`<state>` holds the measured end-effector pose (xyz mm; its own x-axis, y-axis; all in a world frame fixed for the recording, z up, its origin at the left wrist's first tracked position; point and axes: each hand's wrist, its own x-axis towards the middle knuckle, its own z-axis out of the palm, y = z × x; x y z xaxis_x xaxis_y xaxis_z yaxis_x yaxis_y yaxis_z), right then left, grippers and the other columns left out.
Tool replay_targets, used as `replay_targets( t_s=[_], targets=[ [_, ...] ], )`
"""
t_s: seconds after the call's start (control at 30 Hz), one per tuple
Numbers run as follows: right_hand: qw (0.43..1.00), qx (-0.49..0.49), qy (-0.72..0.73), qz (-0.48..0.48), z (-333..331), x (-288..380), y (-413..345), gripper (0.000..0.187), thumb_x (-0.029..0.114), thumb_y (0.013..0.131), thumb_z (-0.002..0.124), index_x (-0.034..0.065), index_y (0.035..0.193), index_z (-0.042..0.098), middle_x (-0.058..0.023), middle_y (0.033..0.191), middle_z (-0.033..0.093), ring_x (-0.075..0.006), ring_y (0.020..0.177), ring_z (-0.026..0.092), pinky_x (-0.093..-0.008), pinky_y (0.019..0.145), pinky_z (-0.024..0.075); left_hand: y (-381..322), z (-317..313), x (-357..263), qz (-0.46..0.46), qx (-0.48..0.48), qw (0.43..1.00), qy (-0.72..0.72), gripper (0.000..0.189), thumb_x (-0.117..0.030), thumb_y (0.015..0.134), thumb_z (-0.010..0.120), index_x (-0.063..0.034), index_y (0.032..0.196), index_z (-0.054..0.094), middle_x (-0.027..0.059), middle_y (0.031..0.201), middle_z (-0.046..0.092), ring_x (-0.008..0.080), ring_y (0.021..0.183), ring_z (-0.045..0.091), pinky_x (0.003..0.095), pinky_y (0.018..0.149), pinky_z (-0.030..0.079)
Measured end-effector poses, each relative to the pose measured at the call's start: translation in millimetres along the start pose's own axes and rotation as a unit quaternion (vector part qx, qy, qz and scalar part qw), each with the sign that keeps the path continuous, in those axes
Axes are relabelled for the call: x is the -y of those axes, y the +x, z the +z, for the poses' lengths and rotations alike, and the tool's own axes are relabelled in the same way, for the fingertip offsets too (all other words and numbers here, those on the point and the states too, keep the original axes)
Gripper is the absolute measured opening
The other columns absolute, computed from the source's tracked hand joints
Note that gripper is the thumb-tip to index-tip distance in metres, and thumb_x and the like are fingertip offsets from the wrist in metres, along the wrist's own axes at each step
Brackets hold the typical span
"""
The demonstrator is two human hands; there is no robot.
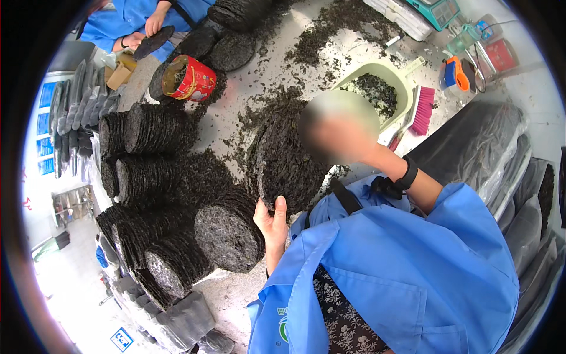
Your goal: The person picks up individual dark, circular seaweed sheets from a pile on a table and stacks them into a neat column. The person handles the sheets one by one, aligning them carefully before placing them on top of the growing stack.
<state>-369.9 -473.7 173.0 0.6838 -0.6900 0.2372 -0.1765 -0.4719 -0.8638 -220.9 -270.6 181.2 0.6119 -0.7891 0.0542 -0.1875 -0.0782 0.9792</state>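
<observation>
A round sheet of dried seaweed, dark and rough, stands tilted before me. My left hand pinches its lower edge between thumb and fingers. A blurred patch covers my right hand at the sheet's upper right side, so its fingers and any hold are hidden. Stacks of similar round seaweed sheets lean in rows to the left. Just beyond my right hand lies a pale green dustpan holding seaweed scraps.
A red bucket stands at the upper left, near a co-worker's hands with another sheet. A pink-bristled brush, an orange-handled tool and a teal scale lie at the right. Plastic-wrapped bundles border my right side.
</observation>
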Motion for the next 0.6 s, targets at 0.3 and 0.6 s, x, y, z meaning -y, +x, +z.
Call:
replay_targets(
  t_s=[0.3,0.6],
  targets=[
    [0.999,0.013,0.041,0.013,-5,-17,0,0.007,0.006,0.070,0.063,0.0015,0.075,0.061,-0.0082,0.068,0.059,-0.0183,0.060,0.060,-0.0297,0.057,0.0477,9,16,-5,-0.099,-0.040,0.981,-0.161,0.030,-0.011,0.092,0.054,0.0004,0.119,0.052,0.0060,0.107,0.059,0.0125,0.093,0.054,0.0275,0.084,0.045],
    [0.986,-0.012,0.056,0.159,-44,-92,-2,0.015,0.003,0.077,0.060,0.0023,0.092,0.065,-0.0084,0.079,0.065,-0.0195,0.070,0.061,-0.0303,0.063,0.0496,20,11,9,-0.202,-0.076,0.926,-0.308,0.029,-0.012,0.094,0.051,-0.0055,0.122,0.050,0.0069,0.114,0.058,0.0168,0.100,0.056,0.0326,0.086,0.048]
  ],
)
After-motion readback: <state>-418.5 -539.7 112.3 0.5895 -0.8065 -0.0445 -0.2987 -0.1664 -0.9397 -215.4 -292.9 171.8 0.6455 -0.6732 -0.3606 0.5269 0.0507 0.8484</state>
